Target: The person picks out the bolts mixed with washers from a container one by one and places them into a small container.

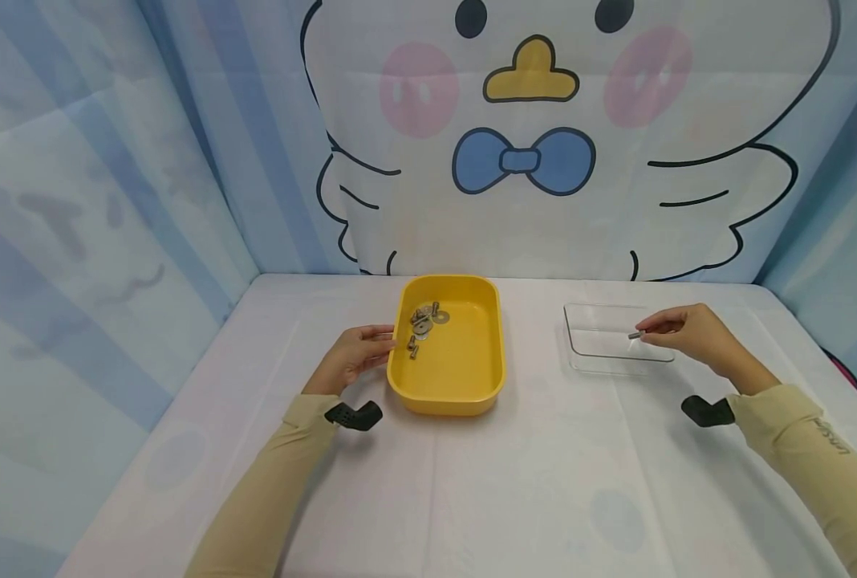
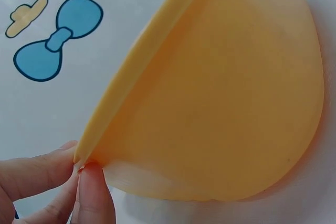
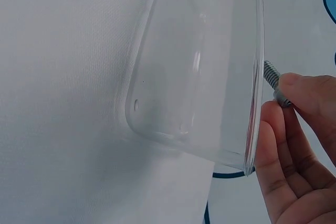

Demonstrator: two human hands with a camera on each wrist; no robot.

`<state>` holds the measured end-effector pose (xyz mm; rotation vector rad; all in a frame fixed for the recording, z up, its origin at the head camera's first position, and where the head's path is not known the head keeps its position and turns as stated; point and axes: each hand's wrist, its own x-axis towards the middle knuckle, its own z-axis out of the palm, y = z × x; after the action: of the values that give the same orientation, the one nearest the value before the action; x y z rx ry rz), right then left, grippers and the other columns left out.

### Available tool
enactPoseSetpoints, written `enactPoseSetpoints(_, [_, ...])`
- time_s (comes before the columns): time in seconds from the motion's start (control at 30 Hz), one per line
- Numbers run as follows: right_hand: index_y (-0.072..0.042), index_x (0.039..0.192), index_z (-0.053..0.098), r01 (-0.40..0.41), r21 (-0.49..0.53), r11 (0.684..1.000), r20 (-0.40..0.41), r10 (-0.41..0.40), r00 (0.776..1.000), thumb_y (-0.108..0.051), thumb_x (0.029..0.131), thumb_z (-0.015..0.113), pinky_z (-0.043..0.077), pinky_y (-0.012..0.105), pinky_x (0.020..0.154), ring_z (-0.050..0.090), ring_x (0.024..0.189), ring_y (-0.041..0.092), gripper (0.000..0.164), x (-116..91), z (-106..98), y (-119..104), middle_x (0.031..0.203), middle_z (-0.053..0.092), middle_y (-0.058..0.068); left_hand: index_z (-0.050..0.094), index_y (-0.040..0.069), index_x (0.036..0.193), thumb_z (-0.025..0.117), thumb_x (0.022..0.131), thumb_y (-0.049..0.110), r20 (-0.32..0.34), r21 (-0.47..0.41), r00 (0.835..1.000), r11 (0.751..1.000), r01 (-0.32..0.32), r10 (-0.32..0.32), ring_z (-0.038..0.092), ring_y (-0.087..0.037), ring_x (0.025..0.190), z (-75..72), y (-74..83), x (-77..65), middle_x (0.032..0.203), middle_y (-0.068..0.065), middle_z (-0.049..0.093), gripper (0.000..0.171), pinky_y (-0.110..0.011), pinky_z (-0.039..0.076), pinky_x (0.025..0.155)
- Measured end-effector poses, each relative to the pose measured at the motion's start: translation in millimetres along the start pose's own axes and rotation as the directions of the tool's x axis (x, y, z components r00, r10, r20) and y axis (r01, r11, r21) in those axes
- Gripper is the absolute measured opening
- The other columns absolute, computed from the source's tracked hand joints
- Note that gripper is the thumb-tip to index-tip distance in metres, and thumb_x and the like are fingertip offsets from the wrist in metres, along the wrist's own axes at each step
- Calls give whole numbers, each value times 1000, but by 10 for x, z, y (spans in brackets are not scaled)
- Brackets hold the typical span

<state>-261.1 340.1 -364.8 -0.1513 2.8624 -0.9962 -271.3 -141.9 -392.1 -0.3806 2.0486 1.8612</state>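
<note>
A yellow tray (image 1: 465,353) sits near the middle of the table. At its left side my left hand (image 1: 358,353) pinches the rim between thumb and fingers, as the left wrist view shows close up. Several small bolts (image 1: 412,343) and flat washers (image 1: 422,327) lie inside, toward the tray's left side. Over on the right, my right hand (image 1: 692,337) holds a threaded metal bolt (image 3: 272,76) between thumb and fingertips. The bolt is above a clear plastic tray (image 1: 616,356), close to its rim in the right wrist view.
A white cloth covers the table (image 1: 515,490). Behind it hangs a curtain (image 1: 522,233) with a cartoon bird print, and more patterned curtain (image 1: 89,265) closes off the left side. Dark wrist mounts (image 1: 355,416) stick out from both sleeves.
</note>
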Motion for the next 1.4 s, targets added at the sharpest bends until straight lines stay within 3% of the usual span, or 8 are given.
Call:
enactPoseSetpoints(0.53, [6,114,63,6,-7,1000,8,-6,1000,-22,85,69,48,12,67,54,75,-8,40,-17,5,0,104,70,16,53,8,132,64,88,9,-30,-7,999,1000,13,-14,62,-10,85,11,-22,-4,127,-14,58,45,-20,56,79])
enactPoseSetpoints(0.73, [5,117,62,-7,-31,999,-3,7,1000,-27,87,67,54,26,77,54,81,-2,43,-6,5,5,110,66,20,52,7,133,63,89,8,-16,-18,1000,1000,9,-9,62,-8,81,11,-27,3,128,-14,57,45,-18,56,74])
enactPoseSetpoints(0.8, [4,119,60,-11,-22,1000,-3,11,1000,-28,87,67,54,26,79,54,82,-5,46,-3,-2,10,113,66,20,51,6,133,63,89,8,-11,-20,1000,1000,6,-6,62,-7,80,7,-29,5,129,-14,57,46,-18,56,74])
enactPoseSetpoints(1.0, [5,124,56,1,44,999,15,-2,1000,-29,87,68,46,5,70,52,78,-17,52,-5,-20,10,109,68,11,50,5,134,62,89,7,-5,-25,1000,1000,0,0,62,-7,82,2,-25,4,132,-15,55,46,-18,56,76])
enactPoseSetpoints(1.17, [5,123,56,21,68,997,21,-23,1000,-28,87,68,45,4,70,52,80,-18,51,-24,-24,-9,111,68,9,49,3,134,61,90,6,7,-30,1000,1000,-8,8,61,-6,80,-7,-14,-6,133,-16,54,46,-16,56,73])
enactPoseSetpoints(1.3, [2,124,56,29,74,997,23,-31,999,-29,86,68,44,4,72,52,81,-19,50,-32,-36,-9,104,68,-10,50,3,134,61,90,6,8,-33,1000,999,-7,7,61,-6,79,-13,-14,-9,133,-16,54,45,-15,55,71])
enactPoseSetpoints(1.4, [1,124,56,45,77,996,21,-47,999,-29,87,68,44,4,72,52,83,-19,49,-36,-37,-24,103,66,-14,50,3,134,62,90,7,8,-28,1000,1000,-9,9,61,-6,80,-11,-13,-16,133,-17,54,45,-17,56,74])
